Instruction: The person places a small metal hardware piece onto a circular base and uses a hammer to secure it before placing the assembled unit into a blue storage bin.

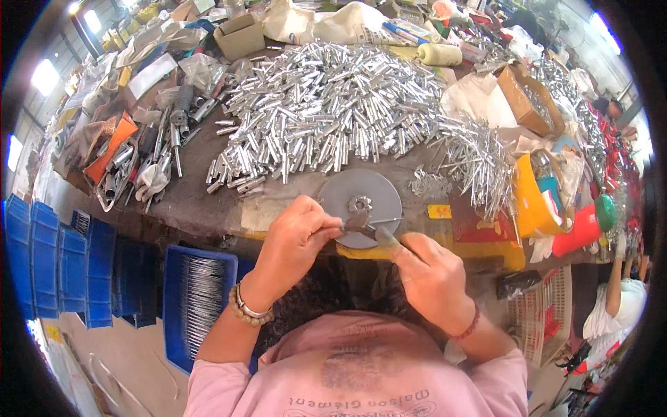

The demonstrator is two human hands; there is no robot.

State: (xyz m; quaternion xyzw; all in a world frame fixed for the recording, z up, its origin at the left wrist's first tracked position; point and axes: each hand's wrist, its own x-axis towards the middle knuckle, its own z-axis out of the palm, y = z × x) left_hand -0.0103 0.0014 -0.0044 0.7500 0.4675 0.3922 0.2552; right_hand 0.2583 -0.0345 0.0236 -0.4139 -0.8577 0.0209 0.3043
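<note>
Looks like a thin, straight, silvery rod (390, 220), crosswise over the front right part of the grey disc (335, 193).

left: blue crates (73, 267) | right: yellow container (530, 208), red bottle (579, 233), pale basket (533, 320) | back: beige box (241, 38)

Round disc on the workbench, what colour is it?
The round disc is grey; it shows best in the head view.

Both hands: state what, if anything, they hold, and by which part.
The left hand seems to pinch a small dark piece by its left end; whether the right hand holds anything cannot be told.
</note>
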